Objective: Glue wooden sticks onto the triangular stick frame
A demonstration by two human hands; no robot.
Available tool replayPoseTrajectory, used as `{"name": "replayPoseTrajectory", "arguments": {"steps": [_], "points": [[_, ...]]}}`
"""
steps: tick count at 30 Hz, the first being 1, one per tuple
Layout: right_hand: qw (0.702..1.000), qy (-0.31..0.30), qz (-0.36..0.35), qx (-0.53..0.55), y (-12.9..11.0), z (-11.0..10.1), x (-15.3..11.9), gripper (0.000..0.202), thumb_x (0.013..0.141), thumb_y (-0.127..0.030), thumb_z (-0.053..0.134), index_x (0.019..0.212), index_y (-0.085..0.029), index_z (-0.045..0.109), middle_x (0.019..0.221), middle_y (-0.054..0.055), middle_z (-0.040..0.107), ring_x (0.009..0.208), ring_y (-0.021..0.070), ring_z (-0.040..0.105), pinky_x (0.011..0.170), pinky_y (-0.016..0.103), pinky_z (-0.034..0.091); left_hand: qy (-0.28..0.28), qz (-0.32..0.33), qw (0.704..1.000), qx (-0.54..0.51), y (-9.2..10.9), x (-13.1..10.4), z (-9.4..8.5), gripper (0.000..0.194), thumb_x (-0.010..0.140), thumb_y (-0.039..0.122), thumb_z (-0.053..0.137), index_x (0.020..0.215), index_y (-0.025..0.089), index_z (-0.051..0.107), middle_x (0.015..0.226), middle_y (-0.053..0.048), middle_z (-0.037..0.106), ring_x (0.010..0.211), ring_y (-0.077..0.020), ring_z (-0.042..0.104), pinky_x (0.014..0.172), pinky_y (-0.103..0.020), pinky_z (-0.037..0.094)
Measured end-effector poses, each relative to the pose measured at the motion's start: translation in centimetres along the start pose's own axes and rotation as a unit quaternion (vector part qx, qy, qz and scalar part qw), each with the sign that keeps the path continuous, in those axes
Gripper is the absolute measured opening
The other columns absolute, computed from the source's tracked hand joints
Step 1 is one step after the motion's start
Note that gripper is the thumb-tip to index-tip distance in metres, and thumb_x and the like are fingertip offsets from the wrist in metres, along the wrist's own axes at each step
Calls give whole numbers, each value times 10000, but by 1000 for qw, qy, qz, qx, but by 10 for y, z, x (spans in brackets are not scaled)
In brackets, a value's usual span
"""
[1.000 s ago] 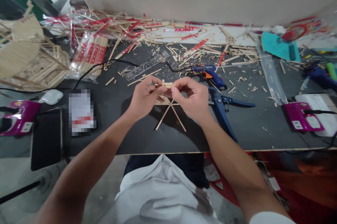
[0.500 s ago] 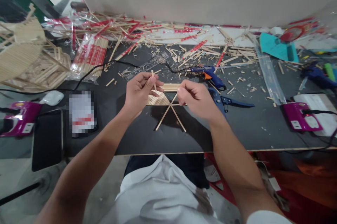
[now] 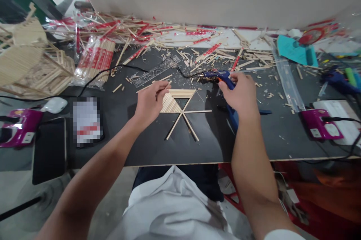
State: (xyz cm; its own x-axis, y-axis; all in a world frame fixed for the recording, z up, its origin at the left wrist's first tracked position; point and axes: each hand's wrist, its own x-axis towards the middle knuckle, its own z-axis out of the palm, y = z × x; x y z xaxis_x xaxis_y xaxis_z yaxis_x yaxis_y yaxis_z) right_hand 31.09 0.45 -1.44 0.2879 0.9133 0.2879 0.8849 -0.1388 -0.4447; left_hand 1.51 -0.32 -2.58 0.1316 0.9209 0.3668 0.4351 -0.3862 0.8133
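Note:
My left hand (image 3: pixel 150 101) is closed, its fingertips pinching a short wooden stick (image 3: pixel 169 85) above the left side of a flat stick frame. This frame (image 3: pixel 189 121) lies on the dark table, with spokes meeting at one centre. Its left wedge is filled with parallel sticks, and several sticks span the far side of the adjoining wedge. To the right, my right hand (image 3: pixel 243 95) has thumb and fingers around the handle of a blue glue gun (image 3: pixel 218 73), which lies on the table. Blue cutters (image 3: pixel 232 119) are partly hidden beneath my right hand and forearm.
A clear plastic stencil (image 3: pixel 155 70) lies beyond my left hand. Stick offcuts and red-wrapped chopsticks (image 3: pixel 98 57) cover the back. A larger stick structure (image 3: pixel 22 55) stands at left. Phones (image 3: pixel 50 149) and purple power sockets (image 3: pixel 323 124) lie toward the sides.
My right hand has moved right from above the stick frame to the glue gun's handle. My left hand has turned and lowered slightly, still holding the stick.

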Motion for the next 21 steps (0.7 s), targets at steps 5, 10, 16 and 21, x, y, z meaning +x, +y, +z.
{"name": "replayPoseTrajectory", "arguments": {"steps": [5,10,16,21], "points": [[995,-63,50,-55,6,14,7,472,841,-361,740,1206,-74,651,1180,251,645,1214,405,590,1080,564,431,-86,95,981,143,7,-1,-5,166,965,247,613,1032,226,764,995,-43,806,882,-182,744,788,-272,546],[995,-58,57,-56,7,25,12,372,840,-209,642,1179,-57,641,1174,263,645,1176,405,596,1055,551,439,-239,170,939,182,12,-4,-7,198,1005,285,573,1024,251,767,948,-24,794,895,-167,726,739,-241,502],[997,1,72,-25,3,26,13,375,803,-93,526,1177,-114,532,1195,255,636,1169,386,612,1024,532,446,-278,209,918,190,13,-10,-5,282,1034,210,464,1120,263,727,1072,-5,798,997,-139,736,794,-212,508],[994,56,85,25,-6,19,13,383,789,-116,533,1154,-179,435,1066,196,650,960,351,676,882,509,492,-228,239,906,265,7,-14,10,390,963,54,425,1153,248,705,1084,-14,788,984,-149,737,631,-207,473]]}}
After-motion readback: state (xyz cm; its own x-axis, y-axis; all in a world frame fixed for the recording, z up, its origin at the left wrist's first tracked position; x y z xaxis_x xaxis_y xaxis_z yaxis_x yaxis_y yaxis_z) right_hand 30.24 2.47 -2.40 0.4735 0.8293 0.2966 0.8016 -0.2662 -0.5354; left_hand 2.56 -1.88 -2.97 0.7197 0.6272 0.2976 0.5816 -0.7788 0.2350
